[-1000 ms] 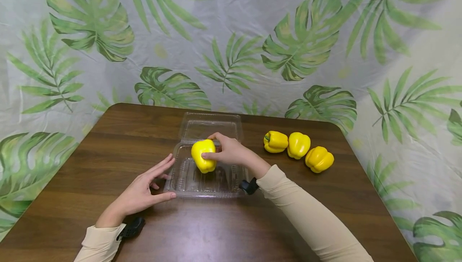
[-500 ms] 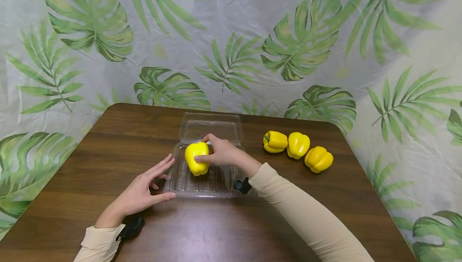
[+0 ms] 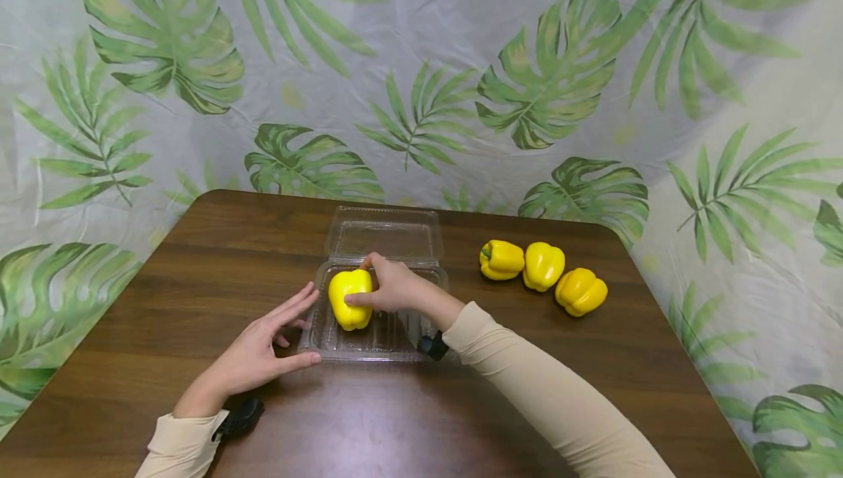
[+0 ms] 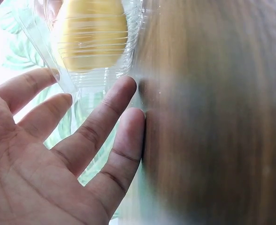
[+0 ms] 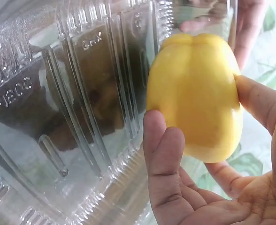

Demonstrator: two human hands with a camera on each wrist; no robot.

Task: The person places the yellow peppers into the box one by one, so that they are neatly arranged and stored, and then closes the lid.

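My right hand (image 3: pixel 395 286) grips a yellow bell pepper (image 3: pixel 350 299) between thumb and fingers, over the left part of a clear plastic clamshell container (image 3: pixel 402 342). In the right wrist view the pepper (image 5: pixel 194 98) is upright beside the container's ribbed floor (image 5: pixel 81 103). My left hand (image 3: pixel 257 350) lies at the container's left side, fingers and thumb spread, with fingertips at its rim. Through the clear wall, the left wrist view shows the pepper (image 4: pixel 93 35); the left fingers (image 4: pixel 98 126) stretch toward that wall, and the little finger's side is against the table.
Three more yellow bell peppers, a left one (image 3: pixel 502 260), a middle one (image 3: pixel 544 266) and a right one (image 3: pixel 581 292), lie to the right on the brown wooden table (image 3: pixel 165 302). The container's lid (image 3: pixel 385 233) lies folded back behind it. A leaf-patterned cloth (image 3: pixel 421 46) hangs behind the table.
The right hand has carried the pepper leftward and a little nearer over the container. The left hand has stayed in place, and the other peppers have not moved.
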